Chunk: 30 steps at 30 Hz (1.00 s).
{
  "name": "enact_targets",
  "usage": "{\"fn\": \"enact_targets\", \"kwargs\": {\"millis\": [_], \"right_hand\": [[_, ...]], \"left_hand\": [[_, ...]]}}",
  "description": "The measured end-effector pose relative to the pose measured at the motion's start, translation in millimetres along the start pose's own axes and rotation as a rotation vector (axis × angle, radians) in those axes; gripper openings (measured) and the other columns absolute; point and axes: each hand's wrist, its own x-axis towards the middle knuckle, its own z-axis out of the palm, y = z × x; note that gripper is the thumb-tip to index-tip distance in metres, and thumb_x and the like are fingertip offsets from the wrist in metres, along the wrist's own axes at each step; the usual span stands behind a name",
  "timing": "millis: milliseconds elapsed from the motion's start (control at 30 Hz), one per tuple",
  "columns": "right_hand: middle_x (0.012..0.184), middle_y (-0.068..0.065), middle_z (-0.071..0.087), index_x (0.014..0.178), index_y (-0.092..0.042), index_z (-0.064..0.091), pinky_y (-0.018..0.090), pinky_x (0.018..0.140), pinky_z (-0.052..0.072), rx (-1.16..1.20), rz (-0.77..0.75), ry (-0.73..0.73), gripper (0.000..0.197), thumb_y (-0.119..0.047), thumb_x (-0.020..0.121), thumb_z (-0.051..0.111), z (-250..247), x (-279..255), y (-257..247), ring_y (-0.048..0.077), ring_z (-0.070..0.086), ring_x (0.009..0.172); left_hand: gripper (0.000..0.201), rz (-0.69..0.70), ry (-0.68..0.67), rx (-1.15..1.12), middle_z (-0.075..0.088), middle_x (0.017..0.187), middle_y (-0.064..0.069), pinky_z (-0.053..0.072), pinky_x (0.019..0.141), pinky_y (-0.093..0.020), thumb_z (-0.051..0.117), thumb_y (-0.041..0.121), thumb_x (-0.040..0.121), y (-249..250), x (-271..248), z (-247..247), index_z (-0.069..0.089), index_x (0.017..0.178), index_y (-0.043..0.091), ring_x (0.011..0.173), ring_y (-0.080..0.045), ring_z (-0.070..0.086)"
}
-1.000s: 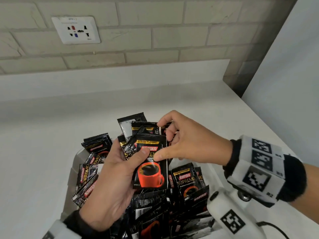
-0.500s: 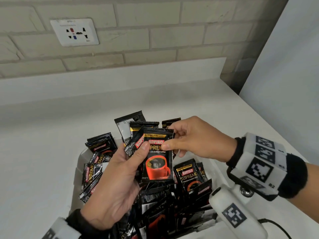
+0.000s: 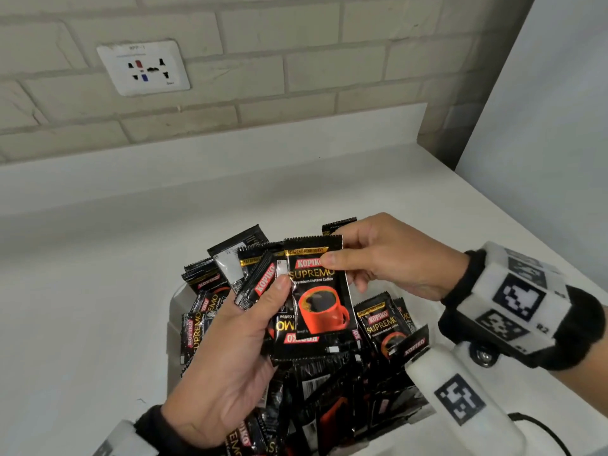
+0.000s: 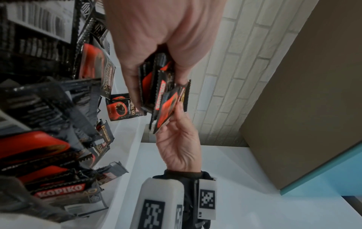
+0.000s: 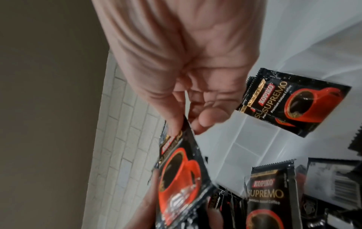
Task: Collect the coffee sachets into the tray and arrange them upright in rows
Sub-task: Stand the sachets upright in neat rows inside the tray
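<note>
the right hand [image 3: 391, 258] pinches one coffee sachet [image 3: 320, 287] by its upper right edge, thumb on the printed face, and holds it upright above the tray [image 3: 174, 297], where most of the other sachets lie jumbled, some leaning, some flat; the left hand [image 3: 227, 360] grips a small stack of sachets [image 3: 296, 340] just behind it, thumb pressed across their fronts, at least one of them upside down. these packets look light, thin and glossy, so they will likely slide against each other and flop if held by a corner; a pinch along the crimped top seal, or squeezing the stack flat between thumb and fingers, seems the safest hold. the tray's walls are pale and mostly buried, so its compartments show only partly in the right wrist view, and how many sachets the left hand holds cannot be counted; the near end of the tray is cut off at the bottom of the head view
</note>
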Motion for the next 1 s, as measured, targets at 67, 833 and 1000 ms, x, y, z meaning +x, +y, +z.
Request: {"fn": "enact_targets", "kwargs": {"millis": [67, 833, 1000], "right_hand": [[0.073, 0.008, 0.057, 0.091, -0.003, 0.066, 0.015, 0.044, 0.042, 0.075, 0.017, 0.039, 0.010, -0.008, 0.085, 0.060, -5, 3, 0, 0.004, 0.047, 0.049], [0.080, -0.014, 0.046, 0.075, -0.028, 0.059, 0.021, 0.070, 0.037, -0.766, 0.000, 0.115, 0.011, -0.025, 0.080, 0.069, -64, 51, 32, 0.006, 0.046, 0.079], [0.074, -0.014, 0.042, 0.075, -0.029, 0.061, 0.019, 0.063, 0.034, -0.771, -0.020, 0.097, 0.010, -0.028, 0.079, 0.070, -66, 59, 35, 0.002, 0.041, 0.068]], "left_hand": [[0.049, -0.003, 0.026, -0.015, 0.071, 0.096, -0.022, 0.059, 0.057, -0.045, 0.063, 0.014, 0.070, 1, 1, -3, 0.059, 0.116, 0.000, 0.083, -0.031, 0.071], [0.035, 0.126, 0.134, 0.035, 0.073, 0.083, -0.018, 0.058, 0.050, -0.038, 0.063, 0.015, 0.069, 7, 4, -5, 0.062, 0.101, 0.001, 0.067, -0.026, 0.072], [0.024, 0.134, 0.172, 0.042, 0.073, 0.078, -0.016, 0.057, 0.047, -0.036, 0.061, 0.015, 0.069, 4, 1, -1, 0.067, 0.090, 0.005, 0.063, -0.024, 0.071]]}}
